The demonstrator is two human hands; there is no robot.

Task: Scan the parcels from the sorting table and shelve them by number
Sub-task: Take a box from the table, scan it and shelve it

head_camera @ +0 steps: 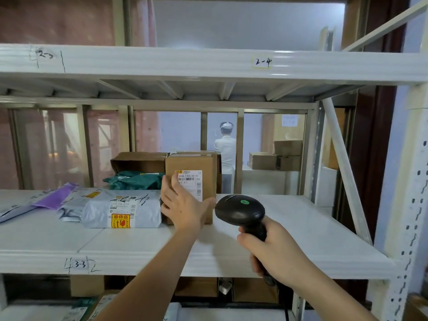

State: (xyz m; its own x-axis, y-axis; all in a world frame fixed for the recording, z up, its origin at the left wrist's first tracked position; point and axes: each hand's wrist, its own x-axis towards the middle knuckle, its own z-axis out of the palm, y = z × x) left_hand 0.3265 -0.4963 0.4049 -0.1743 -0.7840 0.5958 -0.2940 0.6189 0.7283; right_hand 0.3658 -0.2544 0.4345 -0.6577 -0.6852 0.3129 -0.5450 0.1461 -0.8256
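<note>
A brown cardboard parcel (196, 167) with a white barcode label stands upright on the white shelf (139, 256) marked 3-3. My left hand (183, 205) rests flat against the parcel's front, fingers spread over its lower left part. To its right, my right hand (275, 253) grips the handle of a black barcode scanner (240, 209), whose head with a green dot points at the parcel from close by.
Left of the parcel lie a grey poly bag (122, 212) with a yellow fragile sticker, more grey and purple bags, a green bag (136, 180) and an open brown box (139, 161). The shelf above is marked 2-4. A person stands behind the rack. An upright post (407, 228) rises at right.
</note>
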